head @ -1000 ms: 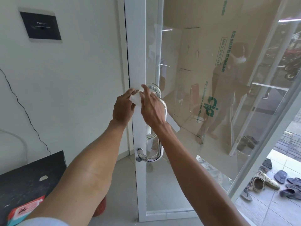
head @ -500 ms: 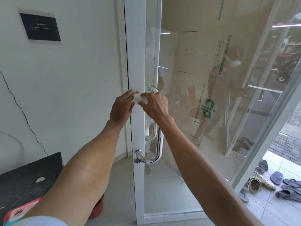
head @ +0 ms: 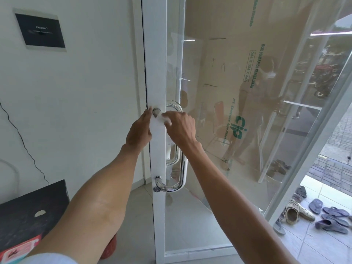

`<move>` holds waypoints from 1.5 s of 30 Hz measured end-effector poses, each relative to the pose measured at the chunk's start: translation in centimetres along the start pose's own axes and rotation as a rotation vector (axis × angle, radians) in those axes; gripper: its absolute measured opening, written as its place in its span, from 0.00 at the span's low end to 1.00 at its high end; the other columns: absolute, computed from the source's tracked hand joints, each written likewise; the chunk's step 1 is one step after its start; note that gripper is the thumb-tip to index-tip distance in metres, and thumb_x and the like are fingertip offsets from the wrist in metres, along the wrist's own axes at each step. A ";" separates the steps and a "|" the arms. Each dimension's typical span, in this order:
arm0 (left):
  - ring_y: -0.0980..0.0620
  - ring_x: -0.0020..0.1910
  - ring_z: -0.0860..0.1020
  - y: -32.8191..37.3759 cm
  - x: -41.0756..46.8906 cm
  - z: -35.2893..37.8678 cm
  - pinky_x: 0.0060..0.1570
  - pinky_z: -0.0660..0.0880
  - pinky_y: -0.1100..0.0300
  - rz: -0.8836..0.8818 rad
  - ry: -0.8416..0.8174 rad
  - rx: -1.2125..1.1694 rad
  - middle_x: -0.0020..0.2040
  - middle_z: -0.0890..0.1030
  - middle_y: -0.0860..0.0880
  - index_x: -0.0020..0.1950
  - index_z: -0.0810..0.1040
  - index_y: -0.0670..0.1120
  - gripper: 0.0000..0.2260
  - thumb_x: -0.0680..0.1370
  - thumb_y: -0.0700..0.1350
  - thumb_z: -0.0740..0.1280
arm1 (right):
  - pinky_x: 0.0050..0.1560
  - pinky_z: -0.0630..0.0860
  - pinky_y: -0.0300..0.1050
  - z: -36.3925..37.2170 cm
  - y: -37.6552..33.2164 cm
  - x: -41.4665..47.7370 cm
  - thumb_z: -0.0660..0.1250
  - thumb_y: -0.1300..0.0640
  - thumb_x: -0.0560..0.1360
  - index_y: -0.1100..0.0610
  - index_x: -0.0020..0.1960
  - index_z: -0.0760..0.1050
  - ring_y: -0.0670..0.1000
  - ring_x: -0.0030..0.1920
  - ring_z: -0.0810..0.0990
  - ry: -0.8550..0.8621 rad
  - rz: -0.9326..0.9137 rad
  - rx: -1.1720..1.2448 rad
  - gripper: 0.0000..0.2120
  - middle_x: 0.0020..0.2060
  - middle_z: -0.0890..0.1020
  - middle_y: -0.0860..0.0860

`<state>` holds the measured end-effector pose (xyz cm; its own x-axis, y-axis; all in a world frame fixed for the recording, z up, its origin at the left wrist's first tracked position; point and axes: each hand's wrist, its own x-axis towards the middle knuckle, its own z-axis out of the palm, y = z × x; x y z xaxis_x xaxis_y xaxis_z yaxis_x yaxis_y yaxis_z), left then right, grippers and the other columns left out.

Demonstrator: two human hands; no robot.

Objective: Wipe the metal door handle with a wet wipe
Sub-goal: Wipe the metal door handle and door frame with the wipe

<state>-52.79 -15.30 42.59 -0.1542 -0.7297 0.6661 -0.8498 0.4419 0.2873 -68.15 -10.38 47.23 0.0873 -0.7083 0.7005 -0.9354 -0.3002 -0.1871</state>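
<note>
While looking from the left side, see a black sign (head: 41, 30) high on the white wall, at 10 o'clock in the view. Below it, find a thin dark crack (head: 22, 134) running down the wall toward 8 o'clock. Down at 7 o'clock, see a black board (head: 28, 212) with a small pale chip on it, and a red and white label (head: 17, 250) at its near corner.

Next, reaching up from 7 o'clock, find the left hand (head: 140, 130), laid against the white door frame (head: 156, 54) with its fingers stretched out. Fingertips touching the left edge of the wet wipe (head: 161, 119). Cannot tell if gripping the wipe or only touching it, with the thumb hidden.

In the middle, see the wet wipe, white and crumpled, pressed on the top end of the metal door handle (head: 182, 164), right where the shiny bar meets the frame. From there, follow the bar curving out and running straight down toward 6 o'clock, then hooking back into the frame.

At 3 o'clock of the wipe, find the right hand (head: 181, 126), coming up from 5 o'clock, fingers bent and closed over the wipe, squeezing it onto the handle.

Farther right, see the glass door (head: 247, 130) with green letters showing in it. Down at 4 o'clock, on the floor outside, find a bunch of sandals (head: 323, 216).
</note>
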 end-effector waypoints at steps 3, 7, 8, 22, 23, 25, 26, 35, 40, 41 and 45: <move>0.32 0.57 0.78 0.3 -0.2 -0.3 0.57 0.75 0.45 0.017 -0.013 0.012 0.73 0.69 0.40 0.77 0.61 0.41 0.35 0.71 0.28 0.64 | 0.41 0.77 0.47 0.2 -0.6 0.6 0.68 0.58 0.74 0.48 0.58 0.80 0.58 0.44 0.83 -0.025 -0.013 -0.028 0.14 0.45 0.86 0.52; 0.35 0.53 0.80 0.8 -0.5 -2.1 0.53 0.76 0.49 0.035 -0.069 0.029 0.62 0.78 0.37 0.78 0.56 0.42 0.37 0.72 0.29 0.65 | 0.38 0.73 0.47 0.7 -2.1 2.0 0.66 0.62 0.73 0.51 0.57 0.79 0.59 0.41 0.81 -0.077 -0.015 -0.066 0.14 0.40 0.84 0.54; 0.36 0.51 0.80 0.9 -0.5 -2.5 0.50 0.76 0.51 0.027 -0.088 0.038 0.57 0.80 0.36 0.79 0.54 0.42 0.37 0.73 0.29 0.65 | 0.37 0.71 0.46 0.8 -2.7 2.4 0.65 0.63 0.72 0.53 0.54 0.79 0.59 0.41 0.81 -0.098 -0.010 -0.088 0.12 0.39 0.83 0.54; 0.37 0.49 0.79 2.1 -0.9 -3.4 0.49 0.75 0.52 -0.008 -0.147 -0.028 0.52 0.80 0.35 0.78 0.54 0.40 0.35 0.73 0.29 0.63 | 0.75 0.34 0.52 1.5 -0.5 2.0 0.71 0.57 0.71 0.48 0.55 0.78 0.51 0.43 0.85 -0.036 -0.064 -0.146 0.13 0.37 0.85 0.47; 0.37 0.48 0.79 2.0 -0.9 -3.3 0.49 0.75 0.53 -0.010 -0.149 -0.026 0.51 0.80 0.35 0.78 0.54 0.40 0.35 0.73 0.29 0.63 | 0.75 0.35 0.52 1.1 0.0 1.7 0.72 0.54 0.71 0.48 0.55 0.78 0.51 0.43 0.85 -0.036 -0.066 -0.144 0.13 0.38 0.85 0.46; 0.37 0.47 0.79 1.9 -1.0 -3.2 0.48 0.74 0.52 -0.023 -0.144 -0.021 0.50 0.80 0.35 0.78 0.54 0.40 0.36 0.73 0.30 0.64 | 0.75 0.36 0.51 0.5 0.4 1.4 0.73 0.52 0.70 0.48 0.53 0.78 0.51 0.42 0.84 -0.021 -0.067 -0.142 0.12 0.36 0.84 0.46; 0.37 0.48 0.79 1.8 -1.1 -3.0 0.49 0.75 0.51 -0.033 -0.139 -0.021 0.50 0.80 0.35 0.78 0.55 0.39 0.36 0.72 0.30 0.64 | 0.76 0.37 0.51 0.4 0.3 1.4 0.73 0.53 0.70 0.48 0.52 0.78 0.51 0.41 0.84 -0.029 -0.063 -0.143 0.12 0.34 0.83 0.47; 0.38 0.52 0.80 2.3 -1.4 -2.9 0.55 0.75 0.51 -0.086 -0.128 -0.013 0.54 0.81 0.38 0.78 0.54 0.42 0.34 0.75 0.32 0.63 | 0.77 0.51 0.49 1.2 -4.4 3.2 0.61 0.69 0.71 0.57 0.52 0.75 0.56 0.40 0.82 -0.120 -0.086 -0.205 0.13 0.30 0.73 0.51; 0.39 0.49 0.80 1.8 -1.3 -2.5 0.53 0.77 0.50 -0.055 -0.159 -0.002 0.55 0.81 0.38 0.79 0.53 0.43 0.36 0.73 0.32 0.62 | 0.76 0.54 0.48 1.6 -3.6 3.0 0.60 0.69 0.72 0.56 0.53 0.77 0.55 0.40 0.82 -0.102 -0.148 -0.230 0.15 0.33 0.81 0.52; 0.39 0.52 0.80 1.9 -1.4 -2.3 0.53 0.76 0.50 -0.045 -0.155 0.001 0.59 0.79 0.38 0.79 0.53 0.43 0.35 0.74 0.31 0.61 | 0.76 0.53 0.48 1.8 -3.1 2.8 0.61 0.69 0.72 0.54 0.53 0.77 0.54 0.39 0.82 -0.084 -0.162 -0.224 0.16 0.34 0.82 0.51; 0.39 0.62 0.75 2.5 -1.6 -1.7 0.59 0.73 0.50 -0.055 -0.113 -0.041 0.69 0.72 0.40 0.79 0.55 0.43 0.34 0.74 0.31 0.60 | 0.75 0.57 0.48 2.0 -0.7 2.0 0.69 0.63 0.72 0.53 0.58 0.77 0.53 0.38 0.83 -0.012 -0.239 -0.195 0.16 0.35 0.84 0.50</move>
<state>-53.80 -12.12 43.42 -0.1656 -0.8064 0.5677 -0.8375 0.4190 0.3508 -66.58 -12.83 47.34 0.3158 -0.6402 0.7003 -0.9358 -0.3321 0.1184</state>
